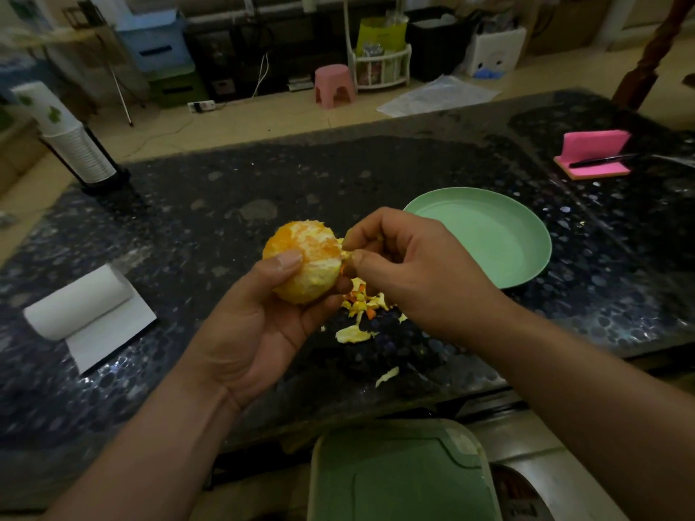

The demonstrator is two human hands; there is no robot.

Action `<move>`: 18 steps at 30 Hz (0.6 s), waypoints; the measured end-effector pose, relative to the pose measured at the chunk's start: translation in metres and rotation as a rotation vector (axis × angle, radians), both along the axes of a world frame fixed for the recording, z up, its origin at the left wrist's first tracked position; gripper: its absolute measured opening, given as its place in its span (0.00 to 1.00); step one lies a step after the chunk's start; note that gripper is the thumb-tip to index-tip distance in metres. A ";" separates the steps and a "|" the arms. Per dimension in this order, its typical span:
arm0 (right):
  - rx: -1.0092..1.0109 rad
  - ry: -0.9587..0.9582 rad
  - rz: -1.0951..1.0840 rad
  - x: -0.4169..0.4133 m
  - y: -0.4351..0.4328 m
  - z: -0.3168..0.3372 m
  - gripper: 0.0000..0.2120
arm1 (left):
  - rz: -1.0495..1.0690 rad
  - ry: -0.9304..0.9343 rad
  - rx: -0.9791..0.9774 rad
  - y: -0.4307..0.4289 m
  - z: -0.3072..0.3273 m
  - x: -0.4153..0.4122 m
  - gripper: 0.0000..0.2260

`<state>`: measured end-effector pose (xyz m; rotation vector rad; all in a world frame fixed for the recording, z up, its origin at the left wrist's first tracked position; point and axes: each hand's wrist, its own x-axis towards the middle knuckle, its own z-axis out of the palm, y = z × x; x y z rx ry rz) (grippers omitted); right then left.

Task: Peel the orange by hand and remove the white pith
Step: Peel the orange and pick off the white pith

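Orange point(304, 261) above mid-bench point(225, 204), in left hand point(255, 325). Right hand point(406, 265) just right of it, pinching a pith shred point(348, 253) at its right side. Peel scraps point(361, 306) on bench below the hands. Plate point(481, 235) on bench, right of the orange and behind right hand. Paper roll point(79, 302) at left; cup stack point(75, 144) far-left corner. Note pad point(590, 152) far right, pen point(601, 160) on it. Stool point(334, 86) on floor behind bench.

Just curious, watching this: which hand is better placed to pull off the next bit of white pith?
Probably the right hand: its fingertips pinch a shred at the side of the orange, while the left hand is busy gripping the fruit, thumb on top.
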<state>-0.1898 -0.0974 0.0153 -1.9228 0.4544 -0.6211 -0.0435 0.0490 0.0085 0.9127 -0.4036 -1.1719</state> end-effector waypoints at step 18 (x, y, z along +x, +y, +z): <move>-0.015 0.082 0.034 -0.009 -0.005 0.010 0.03 | 0.066 -0.201 0.034 -0.003 -0.002 0.001 0.35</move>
